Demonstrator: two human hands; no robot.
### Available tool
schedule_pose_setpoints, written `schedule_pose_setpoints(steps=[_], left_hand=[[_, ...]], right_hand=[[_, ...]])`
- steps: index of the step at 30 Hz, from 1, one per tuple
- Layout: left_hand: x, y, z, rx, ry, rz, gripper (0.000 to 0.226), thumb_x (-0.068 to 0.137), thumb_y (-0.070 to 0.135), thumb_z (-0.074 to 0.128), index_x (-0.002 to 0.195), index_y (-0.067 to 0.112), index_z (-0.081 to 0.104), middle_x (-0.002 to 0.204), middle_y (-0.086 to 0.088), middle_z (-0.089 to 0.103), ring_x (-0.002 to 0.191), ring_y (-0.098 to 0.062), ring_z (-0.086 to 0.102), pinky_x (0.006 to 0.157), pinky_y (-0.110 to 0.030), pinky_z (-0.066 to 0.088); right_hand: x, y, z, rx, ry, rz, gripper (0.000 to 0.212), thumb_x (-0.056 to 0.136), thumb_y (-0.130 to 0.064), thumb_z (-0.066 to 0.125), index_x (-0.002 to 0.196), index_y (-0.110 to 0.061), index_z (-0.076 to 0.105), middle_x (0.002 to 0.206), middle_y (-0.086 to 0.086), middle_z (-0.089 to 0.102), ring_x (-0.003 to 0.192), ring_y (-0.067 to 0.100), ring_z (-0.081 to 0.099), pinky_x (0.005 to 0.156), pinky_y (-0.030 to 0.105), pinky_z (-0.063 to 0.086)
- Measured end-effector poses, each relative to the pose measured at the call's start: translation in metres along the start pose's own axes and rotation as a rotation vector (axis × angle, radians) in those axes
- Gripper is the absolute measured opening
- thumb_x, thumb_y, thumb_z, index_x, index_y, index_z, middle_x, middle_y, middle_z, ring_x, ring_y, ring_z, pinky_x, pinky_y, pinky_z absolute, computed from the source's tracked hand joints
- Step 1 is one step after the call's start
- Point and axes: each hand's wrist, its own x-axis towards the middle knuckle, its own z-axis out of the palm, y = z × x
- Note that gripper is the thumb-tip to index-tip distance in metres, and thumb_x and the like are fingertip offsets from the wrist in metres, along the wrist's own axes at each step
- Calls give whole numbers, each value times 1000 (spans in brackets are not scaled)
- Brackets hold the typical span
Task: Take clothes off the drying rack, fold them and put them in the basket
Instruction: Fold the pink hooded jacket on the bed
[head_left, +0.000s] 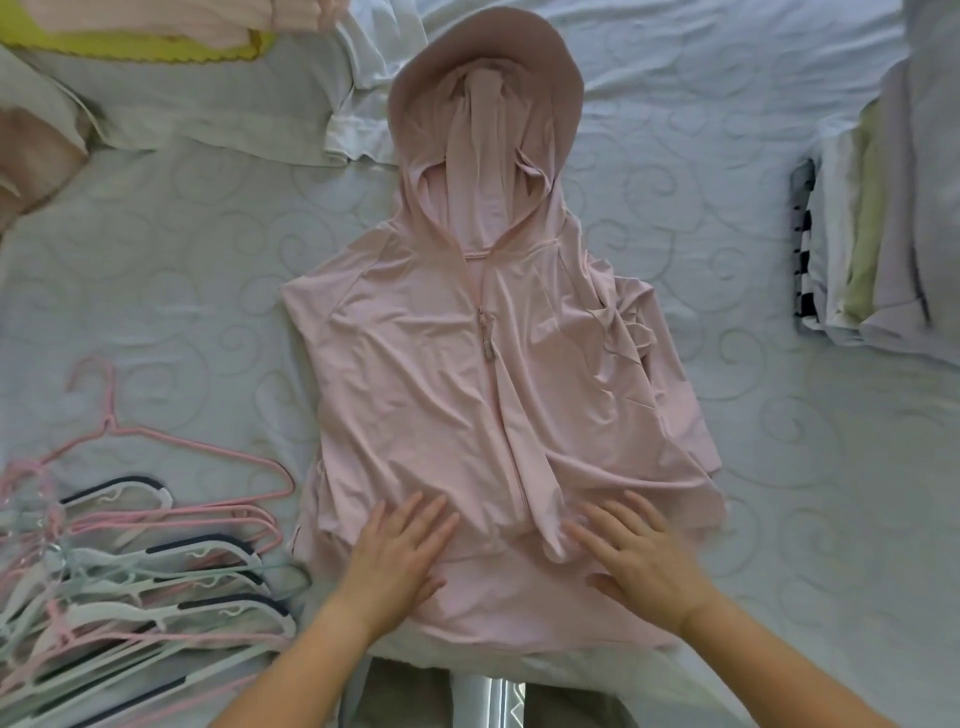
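Surface: pale quilted bedcover (182, 249) with a swirl pattern.
Jacket: pink hooded jacket (441, 374) lies flat in the middle, zipped, hood at the far end, one sleeve folded across the front.
Left hand (400, 556): fingers straight and spread, pressing the jacket's lower part.
Right hand (639, 556): fingers straight, flat on the hem area.
Hangers (130, 571): heaped at the left.
Folded stack (872, 234): at the right edge.
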Motion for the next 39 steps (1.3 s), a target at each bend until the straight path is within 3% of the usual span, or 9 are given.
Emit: schedule_pose_setpoints(steps=[4, 10, 14, 16, 19, 24, 28, 34, 39], left_hand=[[11, -12, 4, 42, -207, -38, 95, 54, 57, 80, 138, 28, 46, 144, -1, 48, 126, -32, 52, 90, -66, 43], [7, -32, 11, -26, 27, -3, 49, 79, 21, 40, 123, 20, 62, 131, -4, 60, 114, -27, 61, 75, -37, 54], [-2, -43, 12, -5, -22, 97, 49, 77, 37, 44, 119, 18, 60, 132, -6, 60, 116, -30, 60, 82, -39, 54], [-6, -46, 11, -5, -49, 101, 44, 75, 33, 44, 114, 17, 58, 132, -5, 59, 116, -30, 60, 82, -39, 54], [-5, -51, 8, -34, -16, 90, 13, 79, 19, 47, 87, 16, 57, 129, -6, 61, 113, -32, 62, 74, -38, 54], [-21, -63, 2, -86, 14, 159, 25, 79, 13, 45, 83, 16, 69, 115, -1, 69, 104, -26, 66, 82, -36, 54], [-56, -73, 1, -96, -17, 171, 38, 76, 7, 42, 97, 17, 72, 105, 2, 71, 97, -18, 67, 94, -33, 41], [-73, -74, -11, -78, -69, 247, 14, 82, 17, 49, 73, 25, 56, 63, 5, 52, 56, -18, 50, 65, -28, 30], [-37, -55, -28, -162, 46, 181, 24, 94, 43, 50, 81, 25, 58, 81, 7, 56, 71, -15, 53, 66, -27, 34]], right_hand=[[26, 9, 12, 26, -158, 11, 84, 59, -50, 80, 136, -31, 51, 140, 0, 53, 126, 28, 53, 102, 46, 28], [30, 17, 20, 153, 19, 51, 40, 87, -29, 44, 120, -29, 66, 131, -2, 61, 119, 23, 59, 103, 38, 34], [27, 17, 17, 199, 59, 53, 31, 81, -29, 66, 111, -23, 72, 128, 1, 63, 119, 23, 59, 103, 37, 38], [21, 21, 18, 192, -3, 35, 56, 65, -29, 84, 118, -21, 69, 133, 3, 59, 123, 25, 56, 105, 36, 32], [18, 22, 21, 188, 91, 25, 38, 79, -26, 68, 117, -21, 70, 130, 3, 61, 120, 23, 58, 106, 33, 34], [20, 7, 20, 270, 221, 162, 49, 53, 17, 80, 92, -12, 77, 115, 6, 70, 107, 25, 66, 96, 34, 48], [-12, -16, 14, 307, 119, 108, 32, 60, 0, 75, 84, -21, 76, 107, 0, 73, 94, 16, 71, 78, 25, 53], [-48, -30, 21, 283, -18, 15, 31, 79, -18, 45, 89, -29, 72, 100, -11, 73, 95, 9, 69, 89, 27, 37], [14, -30, -2, 251, 167, 126, 32, 96, -39, 40, 89, -29, 69, 79, -15, 67, 69, 12, 63, 85, 29, 38]])
